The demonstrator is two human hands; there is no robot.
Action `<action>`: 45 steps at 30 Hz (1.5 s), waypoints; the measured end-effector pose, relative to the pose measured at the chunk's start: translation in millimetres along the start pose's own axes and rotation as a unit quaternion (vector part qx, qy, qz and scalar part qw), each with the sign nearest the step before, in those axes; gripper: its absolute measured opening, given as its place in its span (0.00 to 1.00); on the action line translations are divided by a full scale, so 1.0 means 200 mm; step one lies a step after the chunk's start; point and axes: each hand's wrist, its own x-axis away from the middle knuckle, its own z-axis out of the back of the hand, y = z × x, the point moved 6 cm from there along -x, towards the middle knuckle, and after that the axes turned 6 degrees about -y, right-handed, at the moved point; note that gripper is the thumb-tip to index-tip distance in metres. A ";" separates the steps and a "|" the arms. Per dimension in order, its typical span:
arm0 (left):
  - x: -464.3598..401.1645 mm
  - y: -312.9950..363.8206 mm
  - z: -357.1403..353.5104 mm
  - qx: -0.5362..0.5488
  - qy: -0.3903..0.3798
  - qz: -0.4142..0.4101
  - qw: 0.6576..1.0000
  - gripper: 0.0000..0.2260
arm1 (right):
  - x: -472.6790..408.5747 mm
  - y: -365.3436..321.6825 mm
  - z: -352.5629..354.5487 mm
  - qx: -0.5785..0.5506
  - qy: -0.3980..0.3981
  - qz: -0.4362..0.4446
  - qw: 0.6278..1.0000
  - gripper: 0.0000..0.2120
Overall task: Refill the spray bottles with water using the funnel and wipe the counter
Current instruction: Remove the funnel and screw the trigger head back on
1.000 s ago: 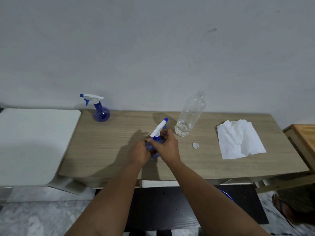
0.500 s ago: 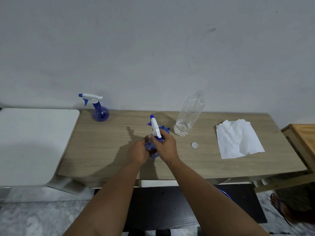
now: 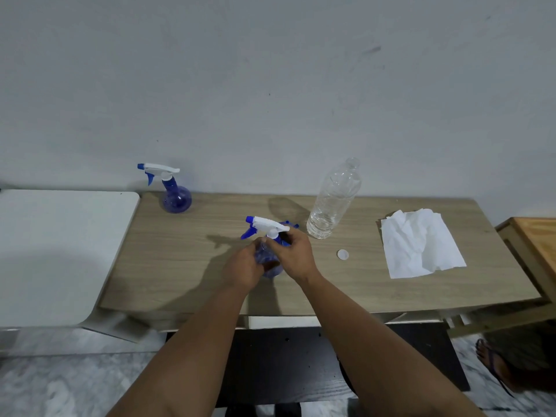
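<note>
A blue spray bottle (image 3: pixel 268 260) stands at the middle of the wooden counter (image 3: pixel 186 260). My left hand (image 3: pixel 242 267) wraps its round body. My right hand (image 3: pixel 293 254) grips the collar under its white spray head (image 3: pixel 267 224), whose nozzle points left. A blue funnel (image 3: pixel 290 225) peeks out just behind my right hand. A second blue spray bottle (image 3: pixel 176 195) stands at the back left. A clear plastic water bottle (image 3: pixel 332 201), uncapped and nearly empty, stands at the back centre. Its white cap (image 3: pixel 343 254) lies in front of it. A crumpled white paper towel (image 3: pixel 419 243) lies on the right.
A white table (image 3: pixel 54 251) adjoins the counter on the left. The corner of an orange-wood piece of furniture (image 3: pixel 538 245) sits at the right edge. A dark mat (image 3: pixel 285 368) lies on the floor below. A person's sandalled foot (image 3: pixel 496 365) shows at lower right.
The spray head has turned in my right hand: its nozzle pointed up and right, then straight up, and now points left. My left hand kept hold of the bottle's body.
</note>
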 end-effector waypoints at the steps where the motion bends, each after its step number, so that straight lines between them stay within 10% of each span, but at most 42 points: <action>1: 0.00 0.00 0.00 -0.003 -0.001 0.006 1.000 0.17 | -0.01 0.00 0.00 0.006 -0.012 0.000 1.000 0.10; 45: 0.00 -0.02 -0.01 -0.014 0.020 -0.006 1.000 0.17 | 0.03 0.11 -0.03 -0.025 0.072 0.022 0.997 0.17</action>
